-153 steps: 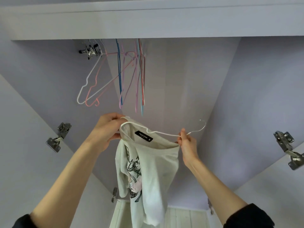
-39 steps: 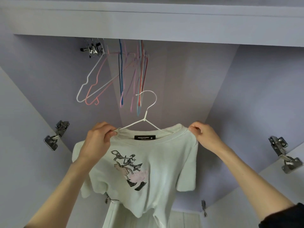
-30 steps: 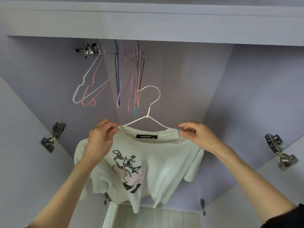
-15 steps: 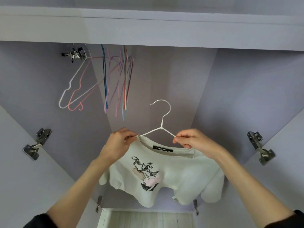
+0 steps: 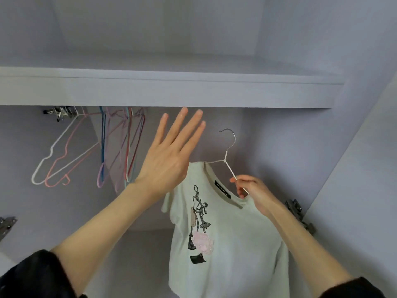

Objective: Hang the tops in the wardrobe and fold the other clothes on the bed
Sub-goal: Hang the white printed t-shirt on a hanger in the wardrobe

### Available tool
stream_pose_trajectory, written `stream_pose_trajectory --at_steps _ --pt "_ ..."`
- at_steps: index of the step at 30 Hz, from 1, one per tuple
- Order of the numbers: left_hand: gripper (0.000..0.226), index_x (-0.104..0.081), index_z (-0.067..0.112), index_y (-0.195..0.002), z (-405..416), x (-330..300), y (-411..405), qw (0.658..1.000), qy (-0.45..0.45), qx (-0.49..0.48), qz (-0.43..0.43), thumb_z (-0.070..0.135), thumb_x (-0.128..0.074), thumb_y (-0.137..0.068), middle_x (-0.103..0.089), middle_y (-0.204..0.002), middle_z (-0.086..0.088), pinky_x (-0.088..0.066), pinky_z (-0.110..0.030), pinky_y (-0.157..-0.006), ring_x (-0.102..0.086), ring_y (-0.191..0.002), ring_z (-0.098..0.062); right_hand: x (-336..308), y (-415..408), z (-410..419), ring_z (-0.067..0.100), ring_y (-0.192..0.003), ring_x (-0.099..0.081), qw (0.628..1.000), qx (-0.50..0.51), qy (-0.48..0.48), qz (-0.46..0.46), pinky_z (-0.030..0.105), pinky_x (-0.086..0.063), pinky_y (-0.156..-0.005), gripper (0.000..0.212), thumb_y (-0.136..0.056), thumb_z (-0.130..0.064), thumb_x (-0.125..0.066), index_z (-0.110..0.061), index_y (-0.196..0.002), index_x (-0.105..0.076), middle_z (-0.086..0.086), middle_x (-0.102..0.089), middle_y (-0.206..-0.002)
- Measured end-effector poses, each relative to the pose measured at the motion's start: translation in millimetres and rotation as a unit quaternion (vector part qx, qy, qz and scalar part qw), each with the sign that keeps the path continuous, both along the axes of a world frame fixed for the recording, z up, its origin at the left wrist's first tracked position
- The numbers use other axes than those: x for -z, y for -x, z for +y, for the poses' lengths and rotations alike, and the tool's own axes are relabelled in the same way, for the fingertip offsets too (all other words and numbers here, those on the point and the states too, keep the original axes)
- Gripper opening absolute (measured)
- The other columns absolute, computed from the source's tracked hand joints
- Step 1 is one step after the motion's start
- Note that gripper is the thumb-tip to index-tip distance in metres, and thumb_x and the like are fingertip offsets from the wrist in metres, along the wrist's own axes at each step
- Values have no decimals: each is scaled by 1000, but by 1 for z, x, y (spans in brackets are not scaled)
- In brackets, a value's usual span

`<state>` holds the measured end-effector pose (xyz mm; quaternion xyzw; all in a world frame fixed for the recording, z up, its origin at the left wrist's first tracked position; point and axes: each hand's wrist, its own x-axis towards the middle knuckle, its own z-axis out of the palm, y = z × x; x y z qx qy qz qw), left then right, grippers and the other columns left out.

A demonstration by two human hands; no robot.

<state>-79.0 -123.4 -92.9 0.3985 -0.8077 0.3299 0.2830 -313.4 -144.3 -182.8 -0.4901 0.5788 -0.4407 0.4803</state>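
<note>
Left hand [image 5: 169,155]: fingers wide, holds nothing.
Right hand [image 5: 252,190]: pinches hanger [image 5: 228,162] arm.
Risk: tilted hanger, shirt [image 5: 225,244] may slide off.

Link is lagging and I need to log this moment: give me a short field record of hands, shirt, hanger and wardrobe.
left hand: raised, fingers straight and spread, holds nothing
right hand: pinches the right arm of the white hanger
T-shirt: pale, printed front, on the white hanger, tilted down to the right
hanger hook: free in the air, not on the rail
empty hangers: bunched at the left, below the shelf
stage: shirt not yet hung
</note>
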Motion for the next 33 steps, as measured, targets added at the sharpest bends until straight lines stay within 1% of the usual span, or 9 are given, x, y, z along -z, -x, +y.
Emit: stream_pose_trajectory --at_steps 5,9,15,18,19,23,26,30,33 --pt "93 -20 4 -146 -28 -10 9 995 19 -97 11 -13 -62 -65 -12 -154 -11 -7 -65 -107 -14 -142 -36 -14 19 -35 15 -58 -43 997 51 35 -38 16 -39 -48 22 -96 1 -42 0 -103 -63 6 -45 -67" --pt "98 -19 6 -147 -36 -5 7 993 45 -106 11 -11 -64 -62 -10 -154 -7 -6 -64 -107 -11 -143 -32 -32 24 -70 15 -60 -43 991 65 60 -99 16 -43 -48 23 -97 1 -41 6 -112 -59 5 -43 -68" --pt "98 -13 6 -148 -34 -3 10 992 49 -116 8 -6 -65 -65 -6 -155 -8 -5 -63 -110 -7 -144 -32 -66 27 -123 12 -61 -46 982 84 68 -152 19 -49 -55 23 -98 -1 -40 -1 -113 -57 4 -44 -69" --pt "98 -11 7 -148 -34 -3 8 992 55 -113 3 -6 -64 -67 -5 -155 -6 -4 -62 -110 -6 -144 -31 -75 26 -140 12 -60 -45 977 89 56 -187 18 -50 -51 22 -98 -1 -40 -4 -113 -56 4 -43 -68" --pt "98 -11 8 -148 -35 -3 8 992 56 -114 3 -6 -64 -66 -4 -155 -6 -4 -62 -110 -6 -144 -31 -75 27 -145 13 -61 -45 976 91 49 -193 20 -51 -54 23 -98 0 -40 -3 -113 -56 4 -43 -69" --pt "101 -6 9 -149 -38 -1 8 991 62 -116 0 -6 -64 -68 1 -156 -3 -5 -62 -111 -2 -144 -30 -65 32 -157 15 -64 -45 981 99 17 -167 32 -52 -70 28 -97 4 -37 2 -119 -56 6 -42 -72" --pt "101 -5 10 -149 -40 0 8 990 72 -120 -1 -6 -63 -67 -4 -156 -6 -4 -62 -111 -3 -144 -30 -54 38 -162 16 -62 -41 980 115 -5 -161 38 -50 -80 30 -98 2 -37 4 -123 -53 7 -38 -72" --pt "98 -6 10 -149 -42 2 9 989 78 -122 1 -7 -60 -68 -8 -156 -7 -4 -62 -111 -5 -144 -31 -58 49 -170 17 -61 -41 975 170 -20 -143 38 -49 -78 29 -98 -1 -38 6 -122 -54 8 -41 -75" --pt "99 -6 10 -149 -42 1 8 990 70 -122 4 -6 -60 -68 -7 -156 -7 -5 -62 -111 -5 -144 -31 -62 67 -175 19 -58 -45 966 228 -25 -115 40 -49 -76 29 -96 4 -40 8 -120 -54 14 -52 -81"
